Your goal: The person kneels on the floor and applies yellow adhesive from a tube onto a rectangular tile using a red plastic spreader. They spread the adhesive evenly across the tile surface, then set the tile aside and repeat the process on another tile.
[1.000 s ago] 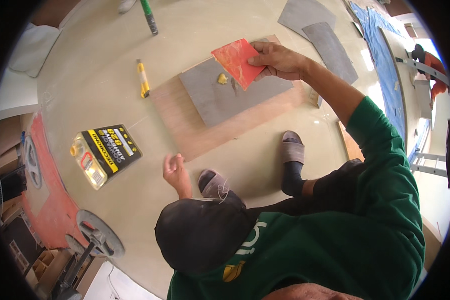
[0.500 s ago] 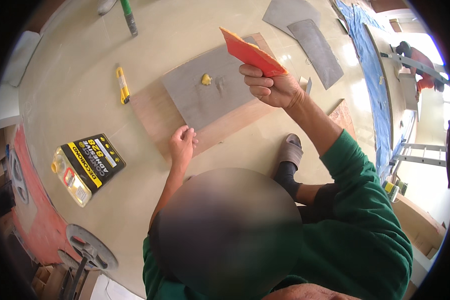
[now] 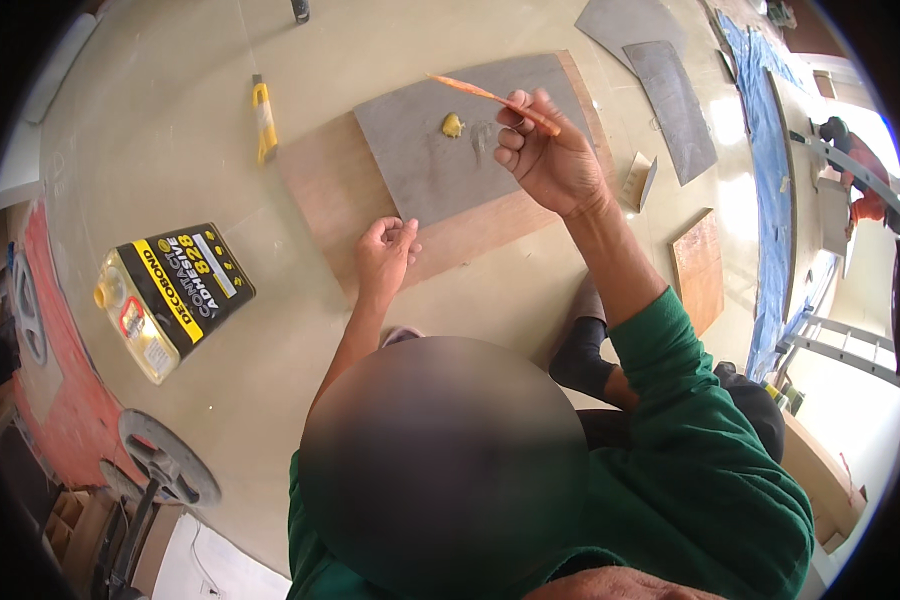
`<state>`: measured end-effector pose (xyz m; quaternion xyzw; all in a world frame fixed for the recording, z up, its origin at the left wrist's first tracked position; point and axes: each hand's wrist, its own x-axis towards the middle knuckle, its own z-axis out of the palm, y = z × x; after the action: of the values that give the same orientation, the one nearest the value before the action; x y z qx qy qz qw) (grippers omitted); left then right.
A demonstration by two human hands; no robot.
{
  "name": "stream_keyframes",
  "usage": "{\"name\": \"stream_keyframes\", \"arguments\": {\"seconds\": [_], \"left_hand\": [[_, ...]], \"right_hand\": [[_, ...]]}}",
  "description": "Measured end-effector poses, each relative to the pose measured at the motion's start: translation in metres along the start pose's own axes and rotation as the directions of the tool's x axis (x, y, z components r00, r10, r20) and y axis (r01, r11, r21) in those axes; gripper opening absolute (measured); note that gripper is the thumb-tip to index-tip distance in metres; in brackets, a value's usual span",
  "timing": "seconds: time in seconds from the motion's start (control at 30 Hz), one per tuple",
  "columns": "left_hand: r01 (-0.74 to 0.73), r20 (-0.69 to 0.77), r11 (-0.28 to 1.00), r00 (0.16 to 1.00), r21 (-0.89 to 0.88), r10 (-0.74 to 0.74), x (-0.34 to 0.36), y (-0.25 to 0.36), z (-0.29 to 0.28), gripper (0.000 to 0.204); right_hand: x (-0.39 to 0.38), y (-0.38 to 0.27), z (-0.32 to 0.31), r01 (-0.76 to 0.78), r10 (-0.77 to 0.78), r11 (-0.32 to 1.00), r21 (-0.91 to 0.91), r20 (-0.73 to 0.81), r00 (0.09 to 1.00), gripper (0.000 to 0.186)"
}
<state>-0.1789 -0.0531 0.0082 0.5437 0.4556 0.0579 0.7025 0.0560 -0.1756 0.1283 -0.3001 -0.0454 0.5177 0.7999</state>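
Note:
My right hand is closed on a thin, flat orange-red spreader, seen nearly edge-on and raised above a grey sheet. On that sheet sit a yellow lump of glue and a smeared patch beside it. The sheet lies on a larger light-brown wooden board on the floor. My left hand is by the sheet's near left corner, fingers curled in and thumb against them. Whether it pinches anything is hidden.
A yellow-and-black adhesive can stands at left. A yellow utility knife lies beyond it. Grey offcuts and a small brown board lie at right. Blue sheeting, a ladder and another person are farther right.
The spreader has turned from showing its broad red face to nearly edge-on, and my right hand has rotated with it. The whole view has shifted somewhat. My left hand remains near the sheet's corner.

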Motion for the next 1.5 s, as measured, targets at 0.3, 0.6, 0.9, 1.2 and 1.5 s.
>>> {"name": "stream_keyframes", "arguments": {"seconds": [0.3,0.6,0.9,1.2,1.5], "left_hand": [[-0.024,0.019,1.0,1.0,0.004,0.024,0.006,-0.006,-0.004,0.026],[-0.039,0.041,0.999,0.998,0.038,0.038,0.006,-0.007,-0.006,0.027],[-0.026,0.019,0.998,1.0,0.054,0.025,0.005,-0.002,-0.003,0.026],[-0.051,0.013,0.997,0.999,0.053,0.05,0.004,-0.002,-0.004,0.025],[-0.019,0.04,1.0,0.999,0.015,0.019,0.007,-0.005,-0.005,0.029]], "right_hand": [[-0.008,0.005,-0.001,-0.004,-0.187,0.687,-0.726,-0.182,0.965,0.031],[-0.014,0.007,0.006,-0.017,-0.005,0.985,0.169,0.123,0.992,0.024],[-0.007,0.001,0.005,-0.125,0.1,0.982,0.144,0.171,0.98,0.035],[-0.007,0.006,-0.002,-0.113,0.111,0.991,0.074,0.032,0.993,0.025],[-0.005,0.004,-0.007,-0.102,0.07,0.983,-0.153,-0.2,0.977,0.027]]}}
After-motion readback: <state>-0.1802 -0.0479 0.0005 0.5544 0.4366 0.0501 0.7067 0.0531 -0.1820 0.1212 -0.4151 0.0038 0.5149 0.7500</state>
